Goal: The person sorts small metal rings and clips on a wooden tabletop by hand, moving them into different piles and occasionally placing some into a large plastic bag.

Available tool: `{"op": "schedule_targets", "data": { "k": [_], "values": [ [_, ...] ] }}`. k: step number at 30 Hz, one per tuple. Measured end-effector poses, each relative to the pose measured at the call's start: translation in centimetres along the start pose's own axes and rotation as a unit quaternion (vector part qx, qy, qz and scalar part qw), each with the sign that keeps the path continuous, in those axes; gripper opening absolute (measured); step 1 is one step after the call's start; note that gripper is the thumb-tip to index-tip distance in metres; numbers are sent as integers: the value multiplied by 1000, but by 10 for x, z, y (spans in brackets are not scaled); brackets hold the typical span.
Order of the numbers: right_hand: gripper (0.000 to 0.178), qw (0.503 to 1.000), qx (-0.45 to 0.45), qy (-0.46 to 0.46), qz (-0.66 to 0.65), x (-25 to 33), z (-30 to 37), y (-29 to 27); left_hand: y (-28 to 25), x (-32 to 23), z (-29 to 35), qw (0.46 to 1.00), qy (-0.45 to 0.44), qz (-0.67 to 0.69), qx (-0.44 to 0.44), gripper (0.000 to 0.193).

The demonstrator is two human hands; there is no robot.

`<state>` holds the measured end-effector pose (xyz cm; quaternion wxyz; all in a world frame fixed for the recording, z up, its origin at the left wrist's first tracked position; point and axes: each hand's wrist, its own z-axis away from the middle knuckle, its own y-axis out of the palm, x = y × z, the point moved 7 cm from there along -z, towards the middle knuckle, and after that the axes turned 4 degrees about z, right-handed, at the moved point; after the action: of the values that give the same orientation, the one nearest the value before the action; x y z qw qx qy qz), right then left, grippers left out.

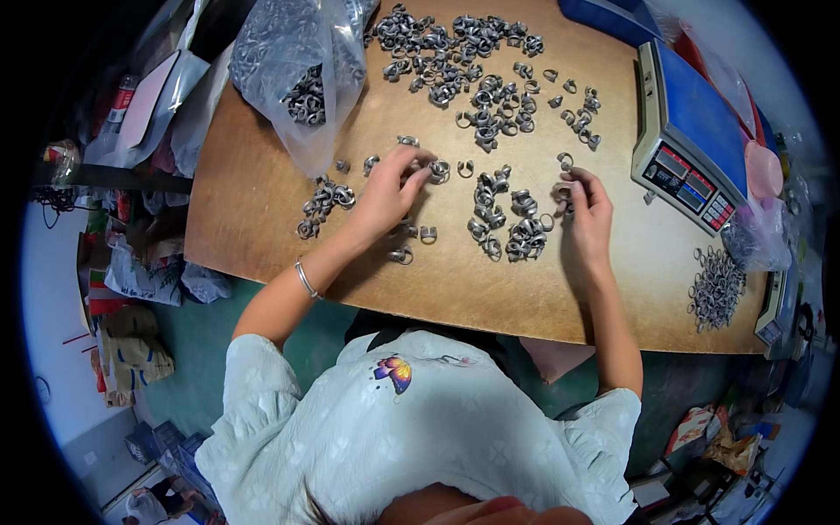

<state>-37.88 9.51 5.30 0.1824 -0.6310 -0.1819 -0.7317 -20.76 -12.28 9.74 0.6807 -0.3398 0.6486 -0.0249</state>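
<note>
Grey metal rings lie in loose groups on the brown tabletop [525,302]. My left hand [391,191] reaches in from the left, its thumb and forefinger closed at a metal ring [440,171]. A single ring [465,168] lies just right of those fingertips. On the other side, my right hand [591,214] has its fingers curled and closed on a ring [565,189], partly hidden by them. Another ring [565,161] rests just beyond its fingertips. Between my hands sits a cluster of rings [528,238], and a small pile [325,203] lies left of my left hand.
A clear plastic bag [302,83] full of rings stands at the far left. Large heaps of rings [437,52] spread across the back. A blue-topped scale [704,122] occupies the right side, near a pile of smaller rings [717,289]. A blue bin [612,16] sits far right.
</note>
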Motion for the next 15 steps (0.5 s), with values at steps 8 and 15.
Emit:
{"op": "schedule_targets", "data": {
  "k": [8, 15],
  "values": [
    [59, 781, 183, -327, 500, 33, 54, 71, 29, -28, 4, 938, 148, -310, 53, 47],
    [18, 932, 37, -246, 263, 29, 25, 14, 14, -3, 11, 977, 141, -156, 37, 24]
  ]
}}
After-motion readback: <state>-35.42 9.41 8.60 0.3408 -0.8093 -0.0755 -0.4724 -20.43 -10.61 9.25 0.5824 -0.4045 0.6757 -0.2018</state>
